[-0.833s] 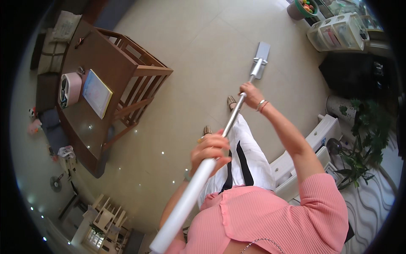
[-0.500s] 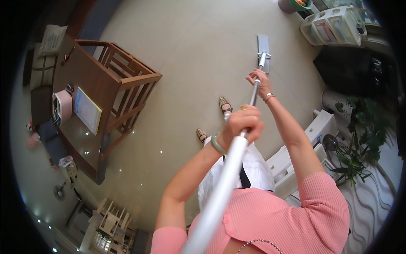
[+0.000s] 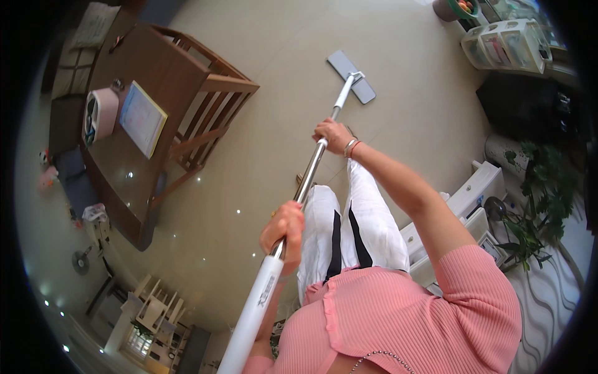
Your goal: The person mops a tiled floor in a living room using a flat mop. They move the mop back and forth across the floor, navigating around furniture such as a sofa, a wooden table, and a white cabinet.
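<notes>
Plainly, flat mop head (image 3: 346, 68) well apart from table edge (image 3: 200, 76).

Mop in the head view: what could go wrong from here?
The white upper tube of the pole rises close to the camera and could knock against it. The mop head might strike the wooden table if swung far to the left. The glossy floor, which shows light reflections, could be slick underfoot, though wetness cannot be judged.

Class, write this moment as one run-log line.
left hand: gripping mop pole | right hand: gripping it nearer mop head | mop head: on floor | brown table: at left
</notes>
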The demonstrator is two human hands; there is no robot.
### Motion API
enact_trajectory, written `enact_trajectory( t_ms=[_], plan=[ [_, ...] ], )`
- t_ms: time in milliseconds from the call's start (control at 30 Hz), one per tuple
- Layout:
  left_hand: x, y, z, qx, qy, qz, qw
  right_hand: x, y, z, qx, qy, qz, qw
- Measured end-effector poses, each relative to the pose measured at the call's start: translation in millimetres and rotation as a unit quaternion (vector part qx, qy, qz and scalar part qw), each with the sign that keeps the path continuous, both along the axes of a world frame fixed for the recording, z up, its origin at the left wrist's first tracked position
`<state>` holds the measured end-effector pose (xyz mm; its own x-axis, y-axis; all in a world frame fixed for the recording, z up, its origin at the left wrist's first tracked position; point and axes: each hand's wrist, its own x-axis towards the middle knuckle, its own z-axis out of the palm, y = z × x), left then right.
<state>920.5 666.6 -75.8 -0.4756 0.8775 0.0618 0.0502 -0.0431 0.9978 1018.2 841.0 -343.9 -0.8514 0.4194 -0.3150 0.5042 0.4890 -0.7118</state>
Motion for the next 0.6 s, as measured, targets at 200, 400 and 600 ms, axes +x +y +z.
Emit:
enact_trajectory(
  t_ms=[200, 400, 600],
  plan=[
    [-27.9, -138.4, 45.3, -0.068, 0.043, 0.094, 0.992, -67.9, -156.7, 14.2, -0.070, 0.042, 0.089, 0.993],
    [-31.4, -238.1, 93.6, -0.165, 0.085, 0.181, 0.966, -109.6, -296.6, 52.5, -0.157, 0.066, 0.205, 0.964],
    [-37.9, -250.0, 97.3, -0.154, 0.094, 0.198, 0.964, -128.8, -314.4, 55.8, -0.164, 0.052, 0.310, 0.935]
  ],
)
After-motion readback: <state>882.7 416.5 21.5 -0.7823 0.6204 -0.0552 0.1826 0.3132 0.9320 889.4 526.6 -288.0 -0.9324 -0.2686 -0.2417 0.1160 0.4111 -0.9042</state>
